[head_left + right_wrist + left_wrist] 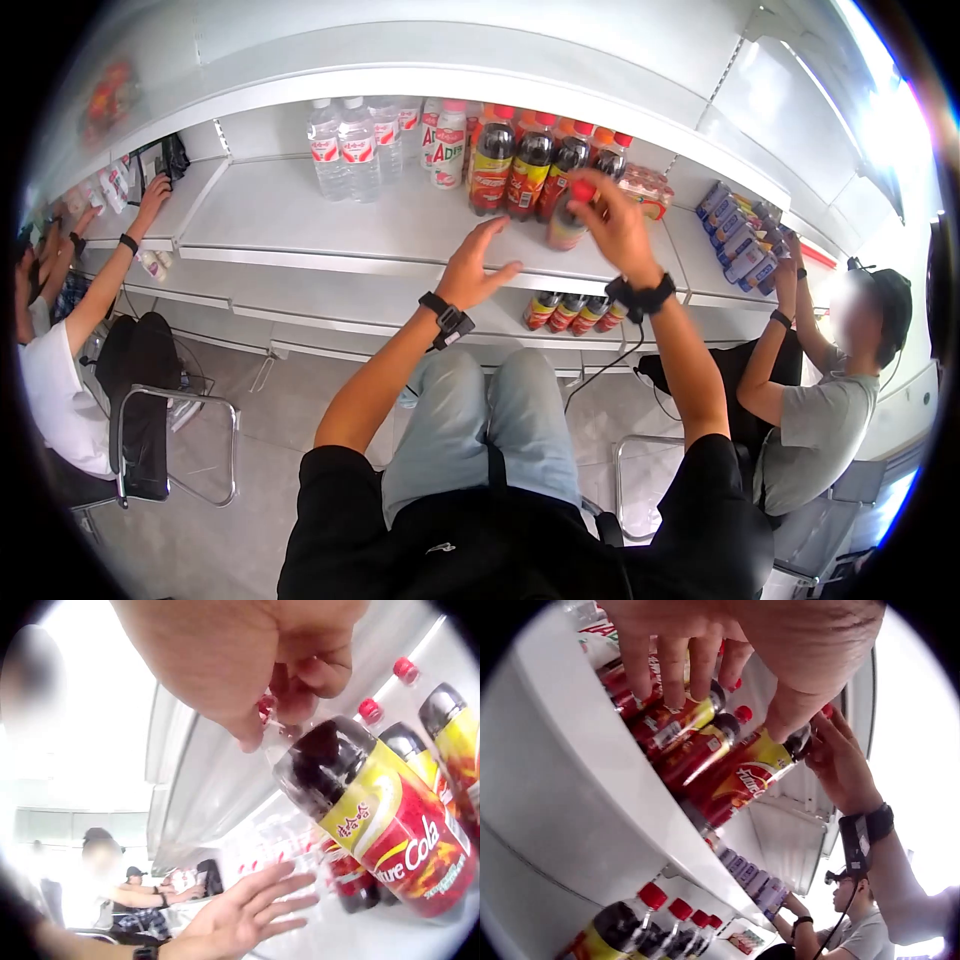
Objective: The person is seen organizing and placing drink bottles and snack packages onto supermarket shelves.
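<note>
My right hand pinches the red cap and neck of a cola bottle near the front edge of the white shelf. In the right wrist view the bottle's yellow and red label faces the camera, dark liquid above it. My left hand hovers just left of that bottle, fingers spread and holding nothing. Behind both hands stands a row of similar cola bottles with red caps. The left wrist view shows the left fingers in front of these bottles, thumb near the pinched one.
Clear water bottles and white-and-red drink bottles stand left of the colas. More colas sit on the lower shelf. Purple-blue cartons are at the right, where a seated person reaches. Another person sits at the left.
</note>
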